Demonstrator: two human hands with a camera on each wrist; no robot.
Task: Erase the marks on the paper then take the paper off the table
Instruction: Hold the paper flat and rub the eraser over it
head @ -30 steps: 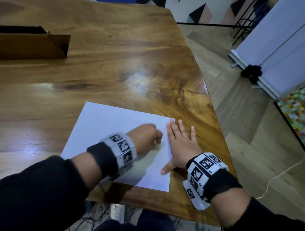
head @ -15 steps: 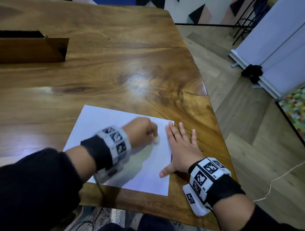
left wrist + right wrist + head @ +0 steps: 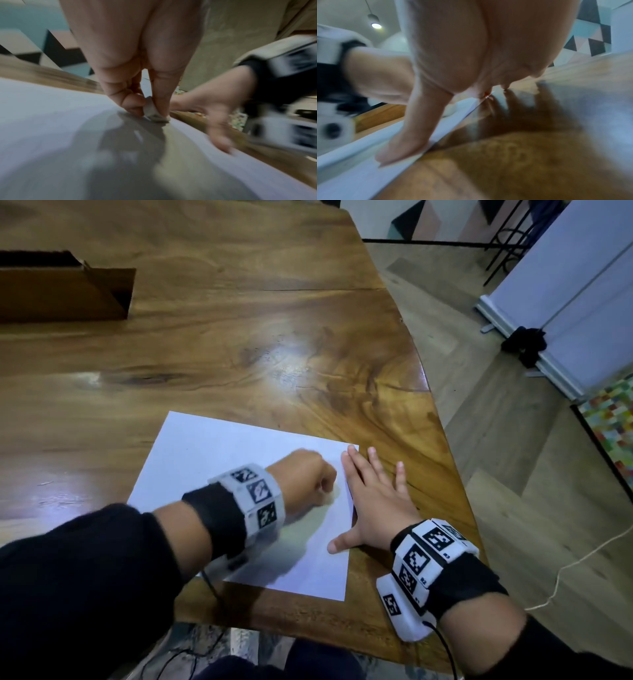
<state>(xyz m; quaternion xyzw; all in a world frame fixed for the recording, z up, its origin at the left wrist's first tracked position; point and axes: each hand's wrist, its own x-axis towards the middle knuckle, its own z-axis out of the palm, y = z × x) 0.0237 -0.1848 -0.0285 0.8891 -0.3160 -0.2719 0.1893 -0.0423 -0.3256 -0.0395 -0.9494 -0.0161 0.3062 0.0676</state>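
Observation:
A white sheet of paper (image 3: 219, 470) lies on the wooden table (image 3: 239, 337) near its front right corner. My left hand (image 3: 308, 481) is curled over the sheet's right part and pinches a small white eraser (image 3: 154, 112) between thumb and fingers, its lower end touching the paper (image 3: 42, 115). My right hand (image 3: 373, 498) lies flat with straight fingers across the sheet's right edge, the thumb (image 3: 402, 146) pressing on the paper (image 3: 359, 175). No marks show clearly on the sheet.
A brown cardboard box (image 3: 65, 292) stands at the table's far left. The table's curved right edge (image 3: 442, 440) is close to my right hand, with wooden floor beyond. A white panel (image 3: 582, 302) and a colourful mat (image 3: 613, 422) are off to the right.
My left hand has shifted back and forth over the right part of the sheet with the eraser. My right hand has stayed flat on the sheet's right edge.

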